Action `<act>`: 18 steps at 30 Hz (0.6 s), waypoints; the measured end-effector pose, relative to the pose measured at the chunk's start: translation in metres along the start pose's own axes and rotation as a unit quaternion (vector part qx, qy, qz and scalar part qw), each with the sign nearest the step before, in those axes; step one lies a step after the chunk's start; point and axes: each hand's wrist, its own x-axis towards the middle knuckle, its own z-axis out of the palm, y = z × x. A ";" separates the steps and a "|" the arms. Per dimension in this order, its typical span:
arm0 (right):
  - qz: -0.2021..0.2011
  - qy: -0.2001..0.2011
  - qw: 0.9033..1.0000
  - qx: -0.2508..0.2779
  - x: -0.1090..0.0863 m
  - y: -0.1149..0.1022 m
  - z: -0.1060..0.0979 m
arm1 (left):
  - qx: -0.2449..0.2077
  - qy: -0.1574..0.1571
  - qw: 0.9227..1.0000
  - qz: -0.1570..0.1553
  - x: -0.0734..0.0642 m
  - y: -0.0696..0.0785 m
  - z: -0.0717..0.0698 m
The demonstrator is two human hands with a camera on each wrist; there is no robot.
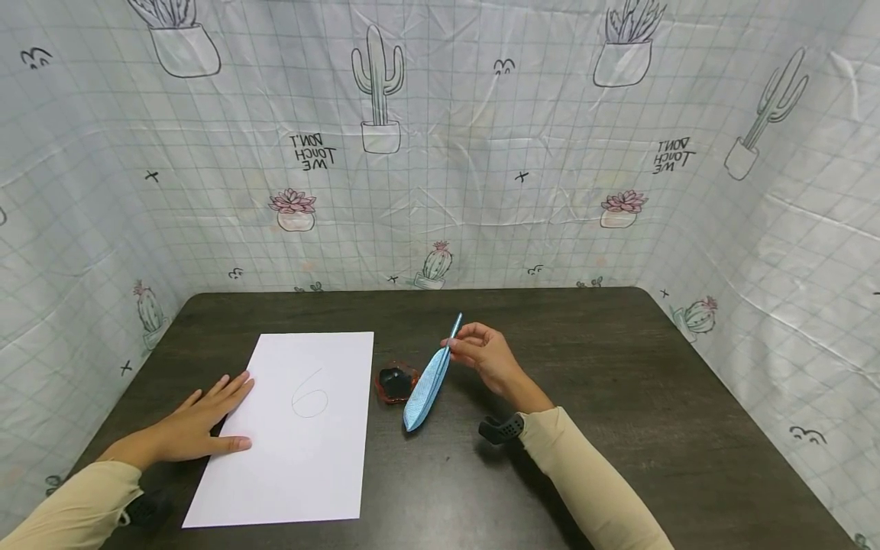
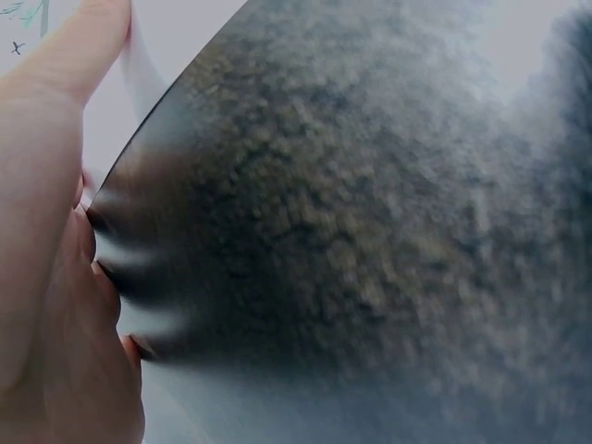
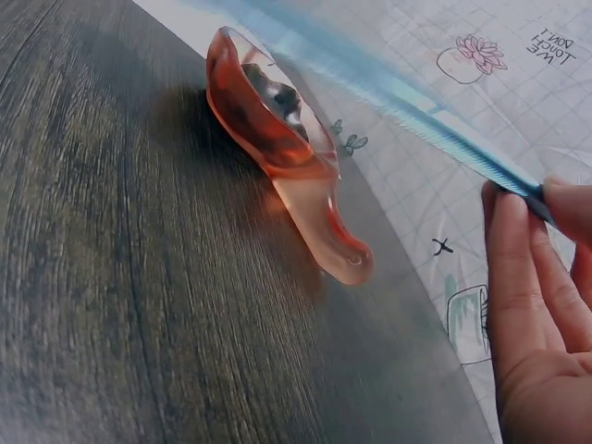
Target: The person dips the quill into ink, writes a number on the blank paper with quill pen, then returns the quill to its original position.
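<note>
A white sheet of paper (image 1: 296, 473) lies on the left part of the dark table, with a thin looping mark like a 6 (image 1: 311, 397) on it. My left hand (image 1: 195, 428) rests flat at its left edge, fingers spread, the thumb lying over the paper. In the left wrist view the same hand (image 2: 55, 240) shows along the paper's edge. My right hand (image 1: 484, 355) pinches a blue feather (image 1: 428, 388) by its thin shaft between thumb and fingers; its broad end slants down to the left. Beside it sits a clear orange dish (image 3: 254, 116) holding something black.
The dish has a short rounded handle (image 3: 324, 231), seen in the right wrist view. A dark wood-grain table (image 1: 619, 428) extends to the right of the hands. White cloth (image 1: 467, 114) printed with cacti hangs behind and along both sides.
</note>
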 end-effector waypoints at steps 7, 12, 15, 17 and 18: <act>0.039 -0.026 0.998 -0.036 -0.001 -0.001 -0.003 | -0.001 0.000 1.000 -0.001 0.000 0.003 -0.002; 0.048 -0.084 0.993 -0.069 -0.001 0.001 -0.007 | -0.002 0.000 1.000 0.000 0.000 0.003 -0.001; 0.066 -0.105 0.989 -0.081 -0.002 0.002 -0.009 | -0.004 -0.001 1.000 0.001 -0.001 0.003 -0.001; 0.085 -0.112 0.985 -0.096 -0.002 0.001 -0.009 | -0.004 -0.002 1.000 0.000 0.000 0.002 -0.001; 0.097 -0.111 0.983 -0.108 -0.002 0.001 -0.009 | -0.004 -0.003 1.000 0.000 0.000 0.002 -0.001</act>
